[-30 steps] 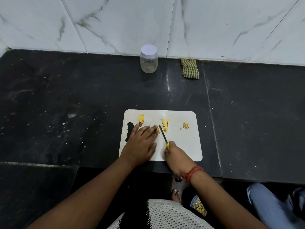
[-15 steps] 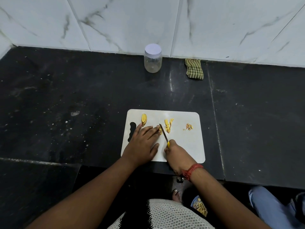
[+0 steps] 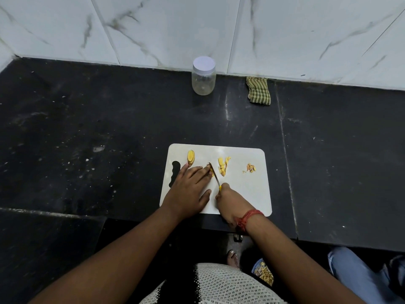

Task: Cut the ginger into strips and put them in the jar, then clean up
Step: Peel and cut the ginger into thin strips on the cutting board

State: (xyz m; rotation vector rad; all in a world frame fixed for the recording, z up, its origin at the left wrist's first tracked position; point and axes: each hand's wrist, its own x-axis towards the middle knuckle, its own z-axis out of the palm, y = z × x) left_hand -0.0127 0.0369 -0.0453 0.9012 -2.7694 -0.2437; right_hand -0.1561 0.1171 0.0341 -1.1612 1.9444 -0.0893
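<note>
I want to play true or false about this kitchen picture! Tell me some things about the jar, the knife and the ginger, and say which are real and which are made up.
1. The jar has its lid on. True.
2. The jar is full of ginger strips. False: it looks empty, and the cut strips lie on the cutting board.
3. The right hand holds the knife. True.
4. The left hand is lifting the jar. False: it rests on the board, fingers steadying a ginger piece beside the blade.
5. The checked cloth lies by the wall, to the right of the jar. True.
6. The cutting board is black. False: it is white, on a black counter.
</note>
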